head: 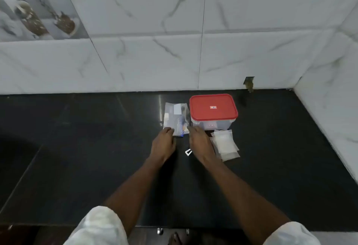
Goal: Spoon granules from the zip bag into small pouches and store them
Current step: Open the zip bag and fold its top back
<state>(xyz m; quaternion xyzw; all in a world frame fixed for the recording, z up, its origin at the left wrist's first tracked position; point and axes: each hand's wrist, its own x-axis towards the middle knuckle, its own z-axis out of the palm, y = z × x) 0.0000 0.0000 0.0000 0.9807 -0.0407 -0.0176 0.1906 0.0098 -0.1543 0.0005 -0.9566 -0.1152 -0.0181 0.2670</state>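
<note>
A clear zip bag [175, 117] lies flat on the black counter [96, 148], just left of a plastic box with a red lid [213, 108]. My left hand [163, 144] has its fingertips on the bag's near left corner. My right hand [199, 142] touches the bag's near right corner, and its fingers hide that edge. A small stack of empty clear pouches [225, 144] lies right of my right hand, in front of the box. A small white clip-like piece [188, 152] rests on the counter between my wrists. No spoon is visible.
White marble-pattern tiled walls rise behind the counter and along its right side, forming a corner at the far right. A small dark hole [249, 83] sits in the back wall above the box. The counter's front edge [174, 227] is near my elbows.
</note>
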